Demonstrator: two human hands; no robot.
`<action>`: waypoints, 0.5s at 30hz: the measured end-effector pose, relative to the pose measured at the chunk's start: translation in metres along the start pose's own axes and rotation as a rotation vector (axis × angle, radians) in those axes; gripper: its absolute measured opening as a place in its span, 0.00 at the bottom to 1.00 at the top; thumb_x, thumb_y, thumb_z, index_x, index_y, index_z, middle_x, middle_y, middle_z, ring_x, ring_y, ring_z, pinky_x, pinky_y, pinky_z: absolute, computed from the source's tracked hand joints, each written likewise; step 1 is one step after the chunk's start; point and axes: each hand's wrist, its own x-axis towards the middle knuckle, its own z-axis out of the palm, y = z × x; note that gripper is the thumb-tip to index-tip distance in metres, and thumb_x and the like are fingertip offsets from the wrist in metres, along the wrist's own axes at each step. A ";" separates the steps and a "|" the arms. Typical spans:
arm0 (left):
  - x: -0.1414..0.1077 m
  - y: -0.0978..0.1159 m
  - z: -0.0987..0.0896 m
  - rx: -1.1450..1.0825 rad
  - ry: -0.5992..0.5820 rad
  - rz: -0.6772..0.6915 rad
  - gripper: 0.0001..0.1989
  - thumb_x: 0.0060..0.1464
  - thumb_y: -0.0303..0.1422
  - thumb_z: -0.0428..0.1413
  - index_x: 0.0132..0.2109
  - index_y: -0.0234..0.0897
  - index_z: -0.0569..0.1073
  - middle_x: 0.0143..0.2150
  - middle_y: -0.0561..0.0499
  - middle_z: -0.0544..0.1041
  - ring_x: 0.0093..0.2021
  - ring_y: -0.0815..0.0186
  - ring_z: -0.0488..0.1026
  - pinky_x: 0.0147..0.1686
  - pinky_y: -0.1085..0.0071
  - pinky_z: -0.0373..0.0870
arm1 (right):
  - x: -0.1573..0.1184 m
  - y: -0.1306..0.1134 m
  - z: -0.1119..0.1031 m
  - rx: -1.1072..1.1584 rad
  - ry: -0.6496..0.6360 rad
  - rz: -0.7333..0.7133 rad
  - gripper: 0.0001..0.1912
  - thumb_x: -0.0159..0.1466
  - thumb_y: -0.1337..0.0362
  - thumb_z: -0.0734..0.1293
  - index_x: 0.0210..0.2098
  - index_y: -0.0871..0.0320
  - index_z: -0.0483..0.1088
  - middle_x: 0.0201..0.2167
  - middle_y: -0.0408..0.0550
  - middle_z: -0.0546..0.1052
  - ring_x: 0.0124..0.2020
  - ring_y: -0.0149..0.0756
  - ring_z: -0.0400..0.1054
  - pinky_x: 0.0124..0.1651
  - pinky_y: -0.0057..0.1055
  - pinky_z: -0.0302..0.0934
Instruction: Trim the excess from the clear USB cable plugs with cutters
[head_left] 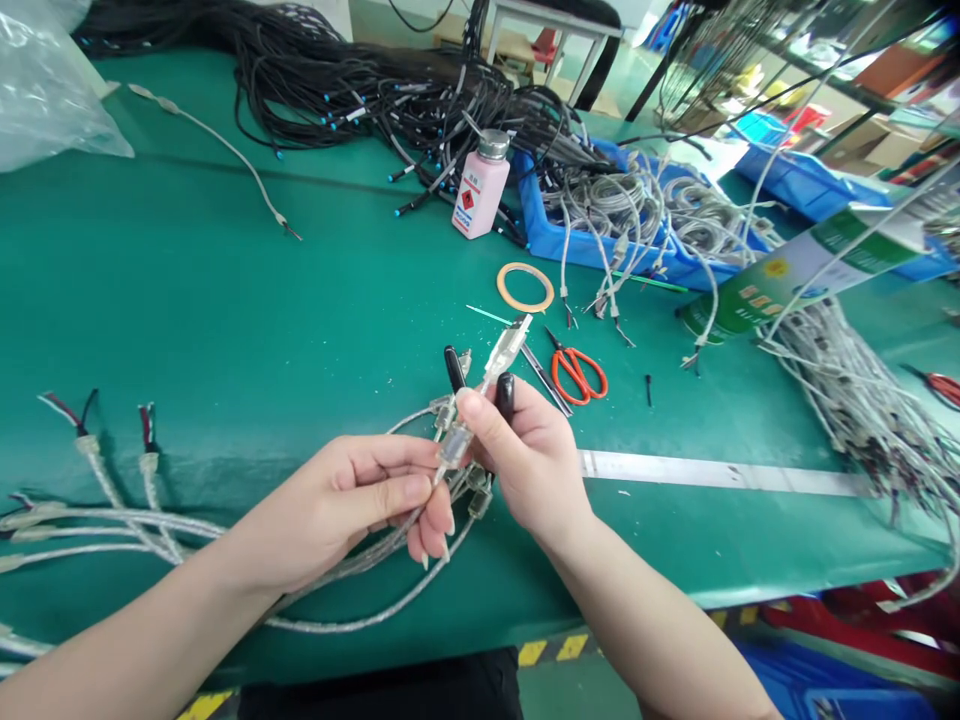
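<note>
My left hand (375,500) is closed, its thumb and fingers pinching a clear-jacketed cable (441,472) just below a transparent connector (454,443). My right hand (525,450) is closed too, with the thumb and fingers on that connector. Beyond the thumb, a flat clear plug end (506,345) points up and away. Two black rounded ends, perhaps handles of a tool (505,397), stick out by the right fingers; the rest of it is hidden. Behind and below the hands lie more clear cables (375,622) with connectors (478,495).
Orange-handled scissors (577,375), a tape roll (525,288) and a steel ruler (712,472) lie on the green table (225,330). Farther back are a pink bottle (481,185), black cables (300,80) and a blue bin (551,238). A green-white can (795,270) and bundled cables (855,400) are right.
</note>
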 end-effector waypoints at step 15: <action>0.004 -0.008 -0.008 0.246 0.294 0.160 0.13 0.59 0.38 0.58 0.29 0.36 0.76 0.23 0.53 0.74 0.24 0.70 0.67 0.24 0.75 0.66 | -0.007 -0.004 -0.004 -0.418 -0.242 -0.132 0.19 0.71 0.54 0.56 0.54 0.57 0.65 0.39 0.48 0.78 0.40 0.35 0.73 0.42 0.32 0.65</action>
